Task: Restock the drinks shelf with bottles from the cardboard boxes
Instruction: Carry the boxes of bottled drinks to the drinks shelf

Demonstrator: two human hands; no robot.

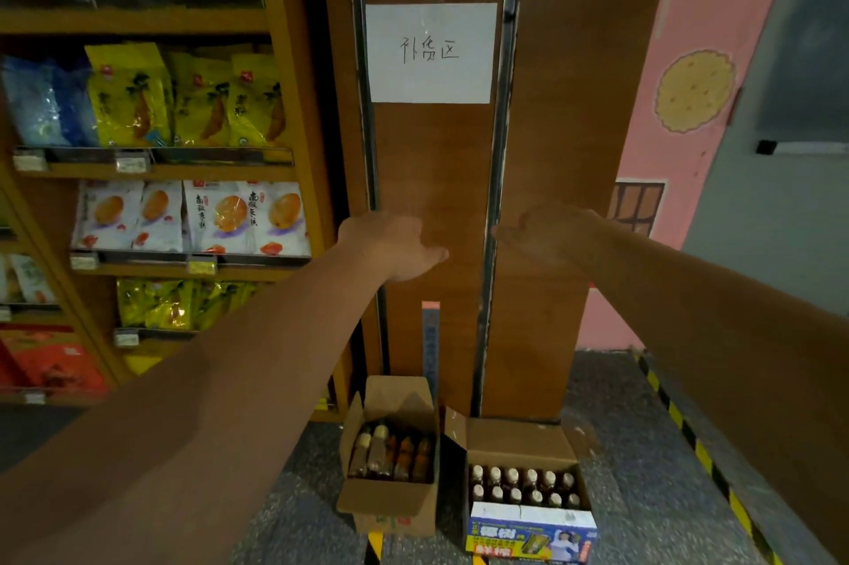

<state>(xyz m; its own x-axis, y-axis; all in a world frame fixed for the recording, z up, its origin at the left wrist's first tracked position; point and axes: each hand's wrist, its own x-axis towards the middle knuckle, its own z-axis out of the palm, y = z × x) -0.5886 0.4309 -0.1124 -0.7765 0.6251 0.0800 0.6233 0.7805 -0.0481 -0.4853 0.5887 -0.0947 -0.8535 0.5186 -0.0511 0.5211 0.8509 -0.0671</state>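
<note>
- At mid-frame, left hand (390, 245) and right hand (546, 238) hung outstretched and empty, fingers relaxed, loosely together.
- Along the bottom centre, plain cardboard box (386, 505) and printed box (528, 537) held bottles (523, 486).

We see a grey speckled floor (620, 449); two open cardboard boxes stand on it side by side at the foot of a wooden pillar (432, 178); the plain brown box (386, 502) holds amber bottles (390, 456); the printed box (528, 534) holds pale-capped bottles (523, 486); yellow-and-black tape (700, 449) runs along the floor on the right.

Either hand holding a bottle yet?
No, the left hand and right hand are empty; the bottles sit in the cardboard boxes.
</note>
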